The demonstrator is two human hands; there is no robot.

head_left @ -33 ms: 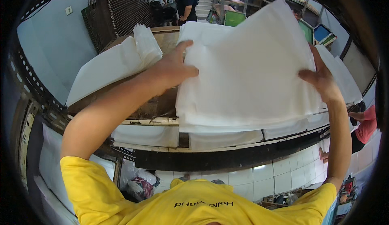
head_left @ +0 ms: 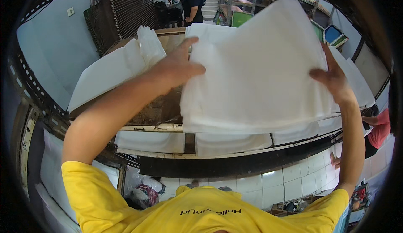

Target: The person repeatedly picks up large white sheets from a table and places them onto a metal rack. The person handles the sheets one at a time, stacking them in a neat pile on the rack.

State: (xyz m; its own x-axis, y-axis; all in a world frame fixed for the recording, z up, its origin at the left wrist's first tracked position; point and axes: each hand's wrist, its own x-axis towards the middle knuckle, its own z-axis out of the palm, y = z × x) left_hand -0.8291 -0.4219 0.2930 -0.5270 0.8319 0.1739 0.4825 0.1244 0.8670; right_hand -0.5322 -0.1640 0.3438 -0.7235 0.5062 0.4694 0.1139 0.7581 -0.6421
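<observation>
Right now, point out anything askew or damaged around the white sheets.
The second pile of white sheets beside the left hand lies tilted and fanned. The worn wooden tabletop looks scuffed and dirty.

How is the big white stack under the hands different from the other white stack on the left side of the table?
The big white stack is held by the left hand and right hand; the smaller white stack is untouched. The big one looks wider and thicker and overhangs the table edge; the smaller lies slanted toward the far left. Both are plain white sheets.
</observation>
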